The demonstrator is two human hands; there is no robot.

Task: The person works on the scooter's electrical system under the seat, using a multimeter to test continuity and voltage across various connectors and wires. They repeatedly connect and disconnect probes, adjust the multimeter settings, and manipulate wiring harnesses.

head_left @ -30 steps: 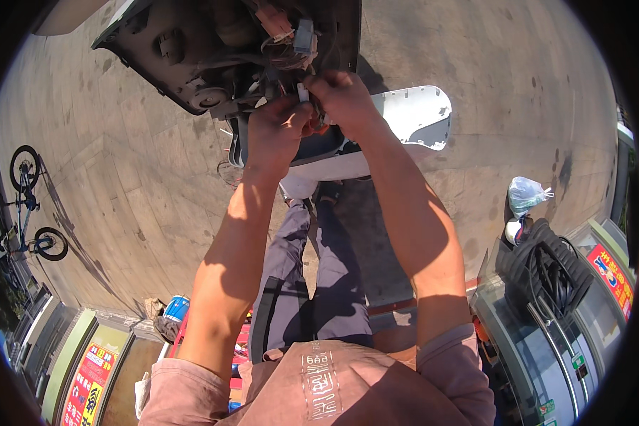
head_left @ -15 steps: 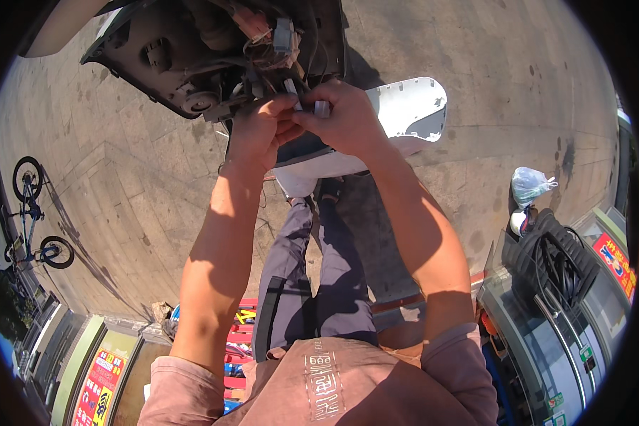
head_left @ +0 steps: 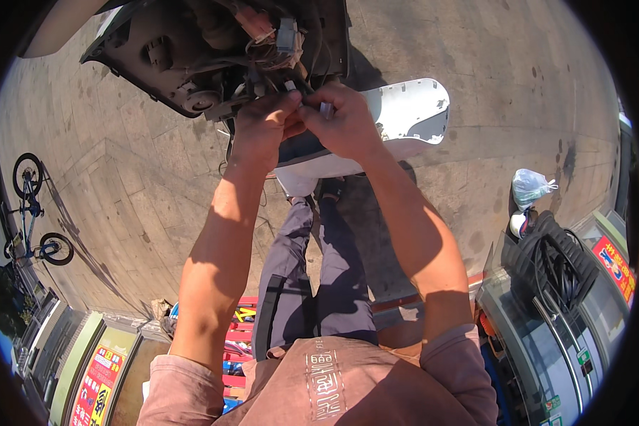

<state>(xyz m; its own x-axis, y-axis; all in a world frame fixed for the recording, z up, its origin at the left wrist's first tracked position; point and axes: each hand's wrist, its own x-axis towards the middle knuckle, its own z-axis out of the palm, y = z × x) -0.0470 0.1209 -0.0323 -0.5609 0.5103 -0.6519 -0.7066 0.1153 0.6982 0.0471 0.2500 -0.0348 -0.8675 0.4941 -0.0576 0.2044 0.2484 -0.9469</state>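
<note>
A dark plastic vehicle housing (head_left: 163,53) with cables and pale connectors (head_left: 286,39) hangs at the top centre. Below its wiring my left hand (head_left: 263,124) is closed, thumb and fingers pinched on a small white connector (head_left: 290,86). My right hand (head_left: 341,124) is closed beside it, almost touching, around another small white connector (head_left: 326,108); some fingertips are hidden. Behind my hands lies a white curved panel (head_left: 412,103) with clips along its edge.
A bicycle (head_left: 28,213) stands on the paving at the left. A plastic bag (head_left: 531,186) and a dark mat with coiled hose (head_left: 550,263) are at the right, beside a glass door (head_left: 547,355). Red racks with tools (head_left: 238,332) lie behind my legs.
My hands have shifted slightly left with the view and turned. A second white connector now shows at my right hand. Since half a second ago my left thumb has moved a little.
</note>
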